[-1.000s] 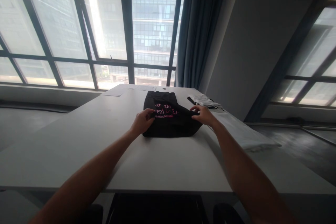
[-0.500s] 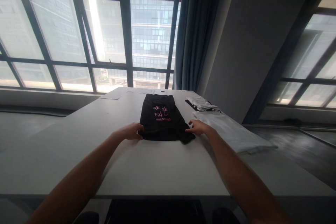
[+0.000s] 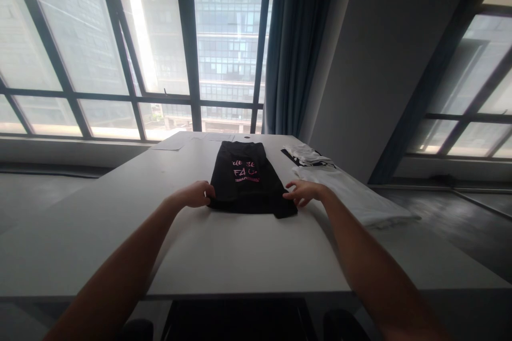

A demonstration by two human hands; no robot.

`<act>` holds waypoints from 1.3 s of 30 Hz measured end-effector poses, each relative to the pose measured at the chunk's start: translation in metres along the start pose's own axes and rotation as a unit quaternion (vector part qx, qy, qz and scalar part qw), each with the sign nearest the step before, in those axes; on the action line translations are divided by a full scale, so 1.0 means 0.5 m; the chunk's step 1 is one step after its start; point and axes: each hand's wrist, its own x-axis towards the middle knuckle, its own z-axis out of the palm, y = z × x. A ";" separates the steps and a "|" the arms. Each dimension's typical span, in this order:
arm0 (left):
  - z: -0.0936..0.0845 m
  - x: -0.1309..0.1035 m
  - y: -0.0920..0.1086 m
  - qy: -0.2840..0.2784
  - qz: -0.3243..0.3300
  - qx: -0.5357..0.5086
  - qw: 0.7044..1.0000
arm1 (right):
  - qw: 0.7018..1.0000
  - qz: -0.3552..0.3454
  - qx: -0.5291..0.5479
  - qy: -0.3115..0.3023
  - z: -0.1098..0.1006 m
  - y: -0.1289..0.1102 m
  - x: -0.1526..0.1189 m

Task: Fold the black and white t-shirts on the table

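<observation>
A folded black T-shirt (image 3: 244, 192) with pink lettering lies flat on the white table in front of me. My left hand (image 3: 196, 193) is at its near left corner, fingers closed on the edge of the cloth. At the near right corner, my right hand (image 3: 304, 192) touches the shirt's edge with its fingers apart. A small flap of black cloth sticks out toward me by that corner. The fingertips under the left edge are partly hidden.
White folded garments (image 3: 356, 197) lie on the right of the table (image 3: 240, 256), with a small black-and-white pile (image 3: 308, 155) behind them. Paper sheets (image 3: 170, 142) lie at the far left. A blue curtain (image 3: 288, 53) and windows stand beyond.
My left hand has shifted slightly left with the near left corner of the shirt. My right hand's fingers have spread at the right corner, where the flap lies flatter.
</observation>
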 end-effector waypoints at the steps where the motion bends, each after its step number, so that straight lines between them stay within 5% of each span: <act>1: 0.008 0.002 0.000 -0.023 0.002 0.016 1.000 | 1.000 0.002 -0.012 -0.021 0.005 -0.001 0.000; 6: 0.027 0.007 0.008 -0.051 0.022 0.053 0.997 | 0.999 0.006 -0.042 -0.008 0.017 -0.015 -0.001; 11: -0.007 -0.010 0.007 -0.050 -0.004 -0.004 0.999 | 0.997 0.023 -0.073 -0.001 -0.010 -0.004 -0.013; 14: -0.016 -0.017 0.007 -0.101 -0.030 -0.019 0.994 | 0.988 0.066 -0.133 -0.032 -0.009 0.004 -0.009; 18: -0.011 -0.017 0.005 -0.152 -0.036 -0.015 0.988 | 0.974 -0.075 -0.208 0.046 0.012 -0.004 0.012; 21: -0.006 -0.016 -0.004 -0.141 -0.032 -0.016 0.989 | 0.946 -0.175 -0.256 0.094 0.029 -0.008 0.033; 30: 0.000 -0.010 -0.004 -0.135 0.010 -0.017 0.991 | 0.940 -0.178 -0.265 0.121 0.028 0.002 0.042; 35: 0.034 0.001 0.042 -0.028 0.083 0.013 0.996 | 0.919 -0.147 -0.331 0.152 0.102 -0.059 0.026; 39: 0.063 0.012 0.077 -0.011 0.107 0.052 0.993 | 0.907 -0.118 -0.348 0.206 0.143 -0.084 0.032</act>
